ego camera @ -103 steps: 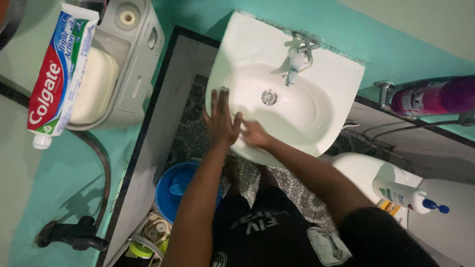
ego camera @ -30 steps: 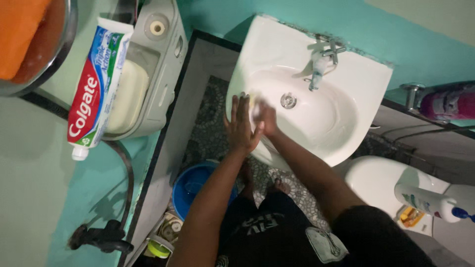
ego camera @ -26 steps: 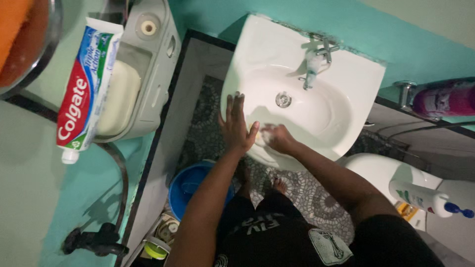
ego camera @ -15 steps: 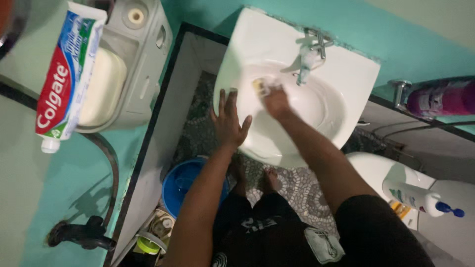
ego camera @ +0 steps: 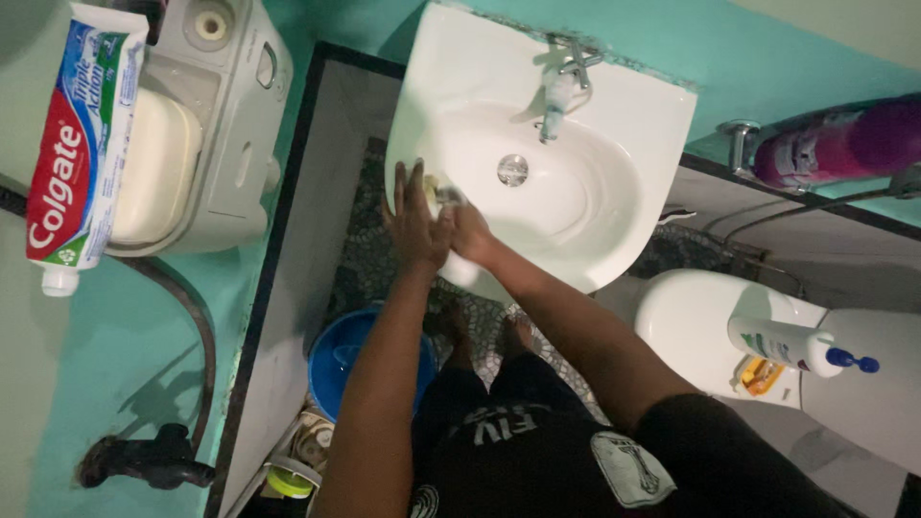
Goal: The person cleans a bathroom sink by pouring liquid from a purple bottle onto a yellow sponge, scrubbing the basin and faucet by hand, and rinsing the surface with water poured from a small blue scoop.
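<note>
Left hand (ego camera: pixel 414 219) flat on the white sink (ego camera: pixel 614 125) rim, right hand (ego camera: pixel 467 230) gripping a sponge (ego camera: pixel 436 187) below the tap (ego camera: pixel 556 91)

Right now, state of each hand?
Left hand: open, flat on the sink rim.
Right hand: closed on a small yellowish pad, pressed against the basin wall.

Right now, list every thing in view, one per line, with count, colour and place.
washbasin: one, white, on the teal wall
tap: one, metal, at the basin's back rim
drain: one, metal, bowl centre
scrub pad: one, yellowish, on the basin's left side
toothpaste tube: one, red, white and blue, far left
bucket: one, blue, on the floor
pump bottle: one, white with blue top, right
purple bottle: one, upper right
left hand: flat on the basin rim
right hand: grip at the pad
</note>
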